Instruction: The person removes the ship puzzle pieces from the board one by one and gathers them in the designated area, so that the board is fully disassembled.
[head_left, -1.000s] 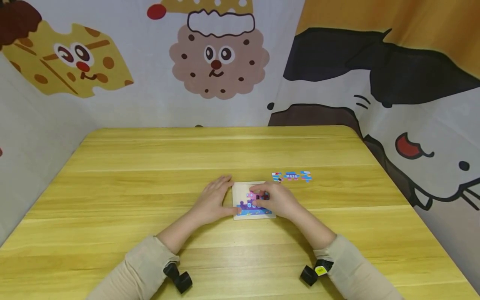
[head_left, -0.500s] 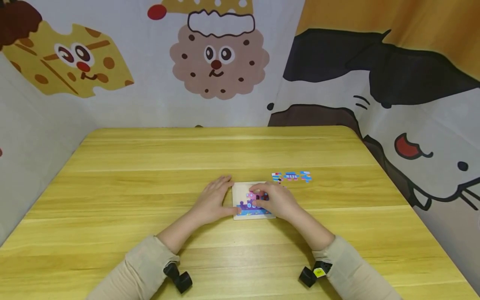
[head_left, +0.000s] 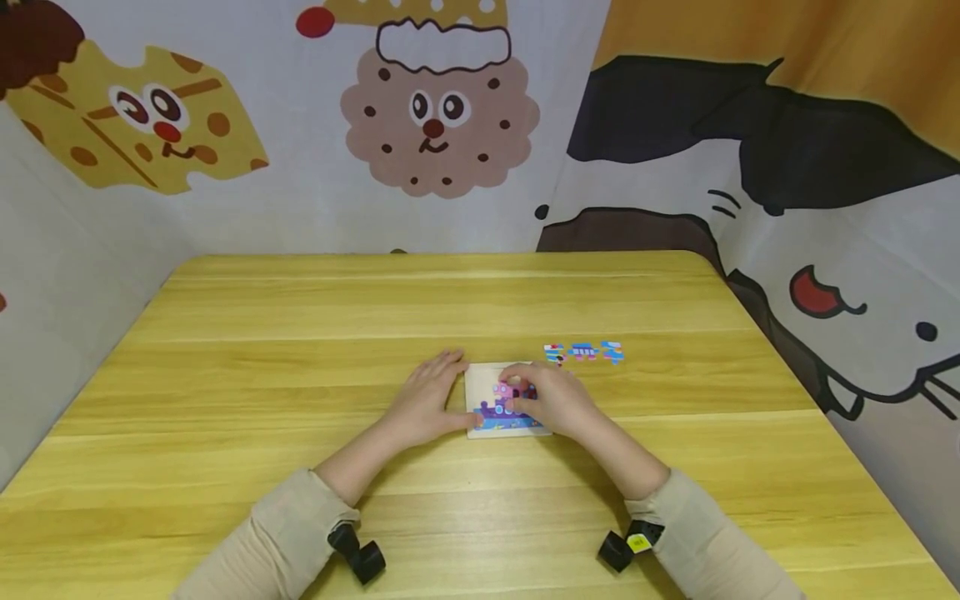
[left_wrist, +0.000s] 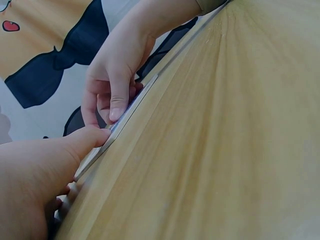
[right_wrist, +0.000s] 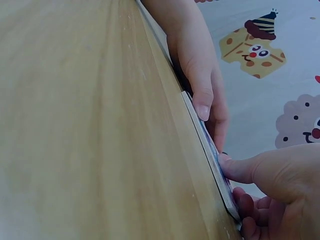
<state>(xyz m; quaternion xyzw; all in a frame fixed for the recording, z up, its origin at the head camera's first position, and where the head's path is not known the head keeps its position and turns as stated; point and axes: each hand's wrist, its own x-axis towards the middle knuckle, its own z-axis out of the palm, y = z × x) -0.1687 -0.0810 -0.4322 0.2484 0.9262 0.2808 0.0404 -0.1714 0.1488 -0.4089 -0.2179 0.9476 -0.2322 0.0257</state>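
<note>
A square jigsaw board [head_left: 480,382] with a pale wooden rim lies at the middle of the table. Blue and purple pieces [head_left: 504,424] fill its lower part; the upper left shows bare wood. My left hand [head_left: 426,402] rests along the board's left side, fingers stretched out, thumb on the lower-left corner. With thumb and index finger, my right hand [head_left: 561,402] pinches a pink puzzle piece [head_left: 502,390] over the right half, which that hand partly hides. In the right wrist view, the left thumb [right_wrist: 202,111] lies on the board's top face.
Three loose puzzle pieces, the middle one [head_left: 583,352] blue and purple, lie in a row behind the board to the right. The wooden table [head_left: 300,300] reaches back to a cloth printed with cartoon figures. Small black cameras [head_left: 367,563] hang at both wrists.
</note>
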